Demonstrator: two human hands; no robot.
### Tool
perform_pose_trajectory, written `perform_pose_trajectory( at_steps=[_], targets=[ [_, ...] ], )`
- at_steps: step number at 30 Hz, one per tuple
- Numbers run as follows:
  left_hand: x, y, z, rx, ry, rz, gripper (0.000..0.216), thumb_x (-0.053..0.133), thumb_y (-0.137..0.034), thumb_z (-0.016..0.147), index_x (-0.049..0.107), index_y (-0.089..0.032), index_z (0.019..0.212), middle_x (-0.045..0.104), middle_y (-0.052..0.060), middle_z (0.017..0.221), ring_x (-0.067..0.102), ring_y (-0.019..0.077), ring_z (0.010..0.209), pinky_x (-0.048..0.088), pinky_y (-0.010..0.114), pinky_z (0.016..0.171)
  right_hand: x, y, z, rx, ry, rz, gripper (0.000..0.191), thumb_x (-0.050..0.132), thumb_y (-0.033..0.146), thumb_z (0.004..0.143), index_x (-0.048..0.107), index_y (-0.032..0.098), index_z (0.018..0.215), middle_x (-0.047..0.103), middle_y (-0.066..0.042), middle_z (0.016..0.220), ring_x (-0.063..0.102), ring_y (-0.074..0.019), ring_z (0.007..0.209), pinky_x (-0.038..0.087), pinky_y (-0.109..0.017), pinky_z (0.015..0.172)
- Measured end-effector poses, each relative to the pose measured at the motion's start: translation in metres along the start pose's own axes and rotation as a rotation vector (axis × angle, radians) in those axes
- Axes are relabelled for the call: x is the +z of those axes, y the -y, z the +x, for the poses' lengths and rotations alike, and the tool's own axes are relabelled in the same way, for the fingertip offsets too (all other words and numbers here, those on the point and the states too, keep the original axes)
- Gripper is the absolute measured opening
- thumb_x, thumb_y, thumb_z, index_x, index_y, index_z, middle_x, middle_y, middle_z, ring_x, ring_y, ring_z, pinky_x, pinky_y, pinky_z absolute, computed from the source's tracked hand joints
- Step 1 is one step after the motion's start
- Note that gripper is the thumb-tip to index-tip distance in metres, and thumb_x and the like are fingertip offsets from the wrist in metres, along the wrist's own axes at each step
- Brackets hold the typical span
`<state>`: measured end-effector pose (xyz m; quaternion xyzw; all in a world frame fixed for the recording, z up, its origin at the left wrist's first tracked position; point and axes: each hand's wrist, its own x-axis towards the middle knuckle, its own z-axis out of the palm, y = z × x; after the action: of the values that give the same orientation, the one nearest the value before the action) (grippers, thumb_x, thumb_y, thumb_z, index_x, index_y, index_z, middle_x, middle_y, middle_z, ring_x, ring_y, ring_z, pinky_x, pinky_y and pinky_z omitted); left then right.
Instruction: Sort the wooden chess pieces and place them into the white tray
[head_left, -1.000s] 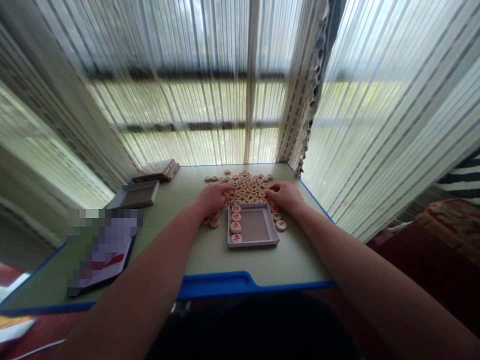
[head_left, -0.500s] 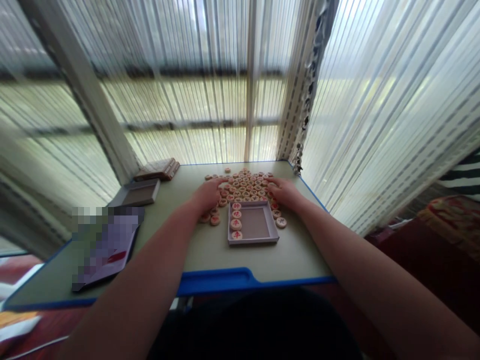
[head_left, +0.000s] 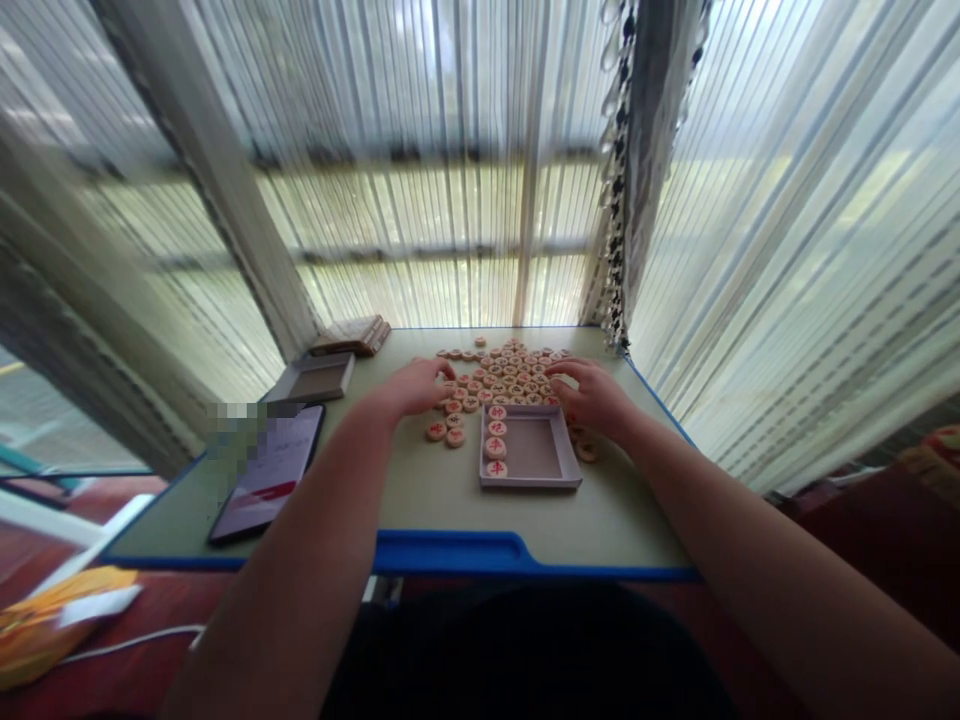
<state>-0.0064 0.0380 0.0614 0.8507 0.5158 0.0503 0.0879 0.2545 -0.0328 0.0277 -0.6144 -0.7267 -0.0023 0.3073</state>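
Many round Chinese chess pieces (head_left: 510, 380) with red or dark characters lie flat in a spread heap on the table. My left hand (head_left: 417, 386) rests at the heap's left edge, fingers bent and apart, by the nearest pieces. Over the right edge is my right hand (head_left: 596, 393), its fingers spread and touching or just above pieces; some are hidden under it. Between my forearms sits a shallow open box (head_left: 531, 482). A column of several red-lettered pieces (head_left: 496, 448) stands along its left wall, the rest of its floor bare.
A tablet (head_left: 274, 480) lies at the table's left, partly blurred out. Behind it are another shallow box (head_left: 322, 378) and a stack of books (head_left: 352, 335). Curtains (head_left: 420, 220) hang past the far edge. A blue rim (head_left: 450, 552) borders the table's front.
The view has turned slightly left, so everything appears further right. My left hand has drawn back a little to the left from the heap. My right hand stays at the right edge.
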Motion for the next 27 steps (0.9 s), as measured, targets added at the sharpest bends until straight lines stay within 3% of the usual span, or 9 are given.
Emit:
perform_pose_trajectory(
  at_steps=[5,8,13,16,21,24,27],
  targets=[
    [-0.004,-0.001,-0.006,0.099,0.182,-0.079,0.025,0.058,-0.028,0.067,0.067,-0.02,0.089,0.069,0.0,0.089,0.061,0.0148,0.079,0.045,0.019,0.068,-0.005,0.012,-0.006,-0.238,0.168,0.037,0.023,0.057,0.031,0.075,0.069,0.02,0.091,0.065,-0.006,0.094,0.054,-0.0205,0.095,0.036,-0.034,0.091],
    [-0.001,-0.002,-0.005,0.109,0.15,-0.034,0.022,0.058,-0.025,0.066,0.068,-0.02,0.085,0.069,0.0,0.085,0.061,0.0143,0.077,0.044,0.019,0.064,0.0,0.012,-0.007,-0.308,0.194,-0.006,0.02,0.057,0.022,0.073,0.07,0.019,0.087,0.064,-0.005,0.083,0.054,-0.0188,0.086,0.036,-0.033,0.089],
    [0.001,-0.003,-0.001,0.089,0.037,-0.028,0.025,0.056,-0.028,0.069,0.067,-0.018,0.089,0.069,0.002,0.089,0.061,0.0156,0.079,0.045,0.02,0.066,0.01,0.008,-0.005,-0.286,0.152,-0.015,0.019,0.053,0.018,0.074,0.07,0.018,0.084,0.063,-0.005,0.079,0.053,-0.0183,0.086,0.039,-0.03,0.083],
    [-0.001,0.001,-0.001,0.007,-0.008,-0.03,0.028,0.05,-0.02,0.073,0.066,-0.019,0.096,0.068,0.004,0.095,0.062,0.0154,0.083,0.046,0.02,0.071,0.01,0.007,-0.003,-0.256,0.159,0.0,0.019,0.054,0.019,0.074,0.07,0.019,0.083,0.063,-0.004,0.079,0.053,-0.0176,0.085,0.039,-0.029,0.083],
    [-0.001,0.011,-0.002,-0.242,0.038,0.152,0.047,0.048,-0.014,0.074,0.054,-0.018,0.12,0.058,0.011,0.121,0.057,0.0219,0.105,0.044,0.026,0.085,0.008,0.005,-0.001,-0.22,0.171,0.0,0.017,0.054,0.022,0.076,0.07,0.019,0.081,0.063,-0.003,0.079,0.054,-0.0167,0.083,0.039,-0.028,0.083],
    [0.003,0.013,-0.001,-0.239,0.07,0.158,0.053,0.049,-0.012,0.073,0.049,-0.017,0.125,0.053,0.013,0.126,0.054,0.0235,0.11,0.043,0.027,0.088,0.01,0.005,0.0,-0.212,0.17,-0.003,0.017,0.054,0.023,0.076,0.07,0.019,0.081,0.064,-0.003,0.08,0.054,-0.0166,0.084,0.04,-0.027,0.083],
    [0.005,0.014,0.001,-0.202,0.084,0.163,0.048,0.055,-0.017,0.069,0.055,-0.017,0.117,0.057,0.014,0.12,0.057,0.0252,0.105,0.044,0.029,0.086,0.011,0.006,0.0,-0.212,0.16,-0.014,0.018,0.054,0.024,0.077,0.07,0.019,0.081,0.063,-0.004,0.079,0.054,-0.0168,0.084,0.04,-0.027,0.082]
  ],
)
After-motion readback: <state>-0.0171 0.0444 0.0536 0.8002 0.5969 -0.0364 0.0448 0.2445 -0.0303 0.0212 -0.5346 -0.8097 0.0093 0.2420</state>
